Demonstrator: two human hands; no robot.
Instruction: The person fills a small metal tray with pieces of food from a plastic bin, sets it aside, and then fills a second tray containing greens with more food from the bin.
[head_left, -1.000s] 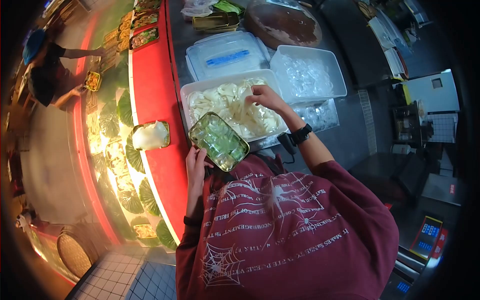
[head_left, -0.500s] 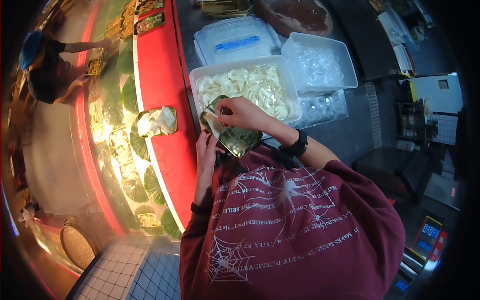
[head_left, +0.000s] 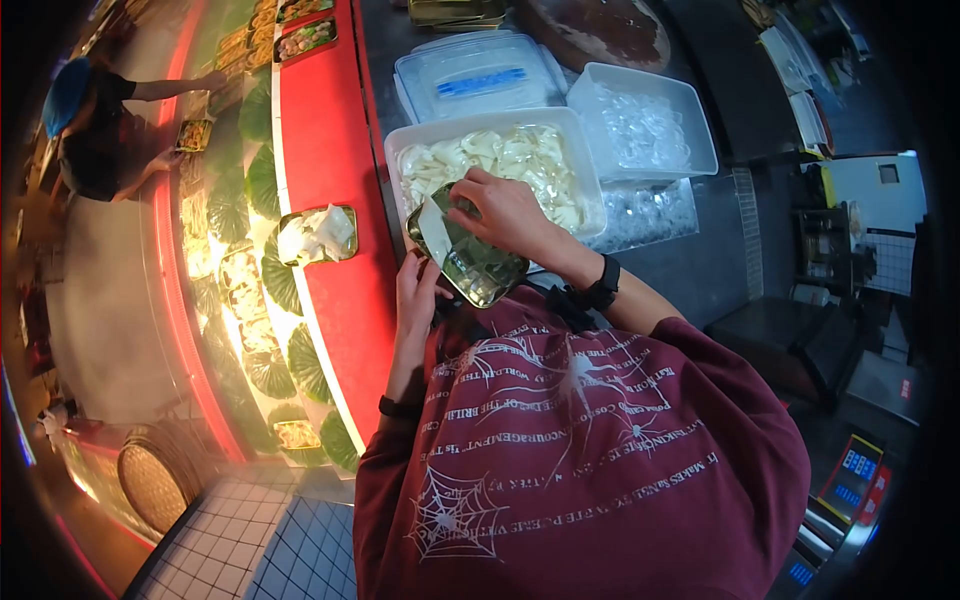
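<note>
Metal tray (head_left: 478,268) sits just in front of the white tub (head_left: 592,190), tilted, its near end gripped from below by the left hand (head_left: 415,288). That hold probably keeps its mouth turned toward the tub and within short reach. The right hand (head_left: 505,212) comes over the tray, fingers pinched shut on a pale slice (head_left: 433,230) at the tray's far end. More pale slices fill the tub. Left of the tub, on the red counter (head_left: 325,140), lies a second tray (head_left: 318,236) already holding pale food.

Dark counter (head_left: 700,262) under plastic tubs (head_left: 470,95)
</note>
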